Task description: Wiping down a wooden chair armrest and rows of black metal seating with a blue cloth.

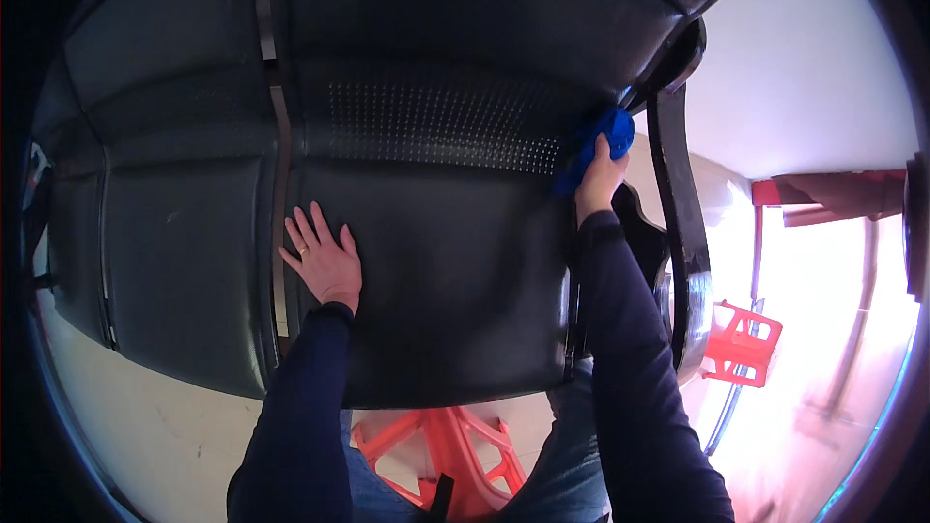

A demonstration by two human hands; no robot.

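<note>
In front of me is a black padded bench seat (450, 269) with a perforated band (436, 123) where the seat meets the backrest. My left hand (325, 261) rests flat on the seat's left edge, fingers spread, with a ring on one finger and nothing held. At the seat's right rear corner, my right hand (604, 171) grips a blue cloth (617, 132) against the black upholstery, close to the armrest. Part of the cloth lies hidden under that hand.
A black glossy armrest (672, 196) curves along the right side. More black seat sections (185, 261) adjoin on the left. One red plastic stool (454, 450) stands between my legs; another (745, 345) is on the floor at right, near a bright doorway.
</note>
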